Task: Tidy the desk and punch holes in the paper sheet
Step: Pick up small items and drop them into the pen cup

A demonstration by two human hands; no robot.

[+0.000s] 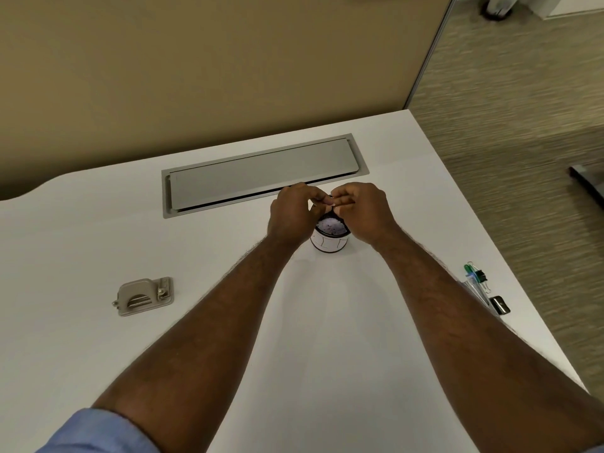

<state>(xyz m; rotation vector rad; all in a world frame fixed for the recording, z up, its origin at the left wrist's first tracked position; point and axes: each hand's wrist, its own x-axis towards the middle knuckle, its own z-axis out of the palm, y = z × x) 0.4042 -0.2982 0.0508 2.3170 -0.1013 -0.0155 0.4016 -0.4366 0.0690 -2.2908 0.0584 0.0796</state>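
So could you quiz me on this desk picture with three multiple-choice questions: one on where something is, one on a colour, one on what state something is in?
1. Where does the metal hole punch lie?
A. left of the forearms
B. inside the cup
C. on the floor

2. What colour is the desk?
A. black
B. white
C. red

3. What are the hands doing?
A. resting flat, far apart
B. pressing the punch
C. meeting, fingers curled, above the cup

Answers:
1 A: it sits alone on the desk's left side.
2 B: the surface is plain white.
3 C: left hand and right hand touch fingertips over the cup.
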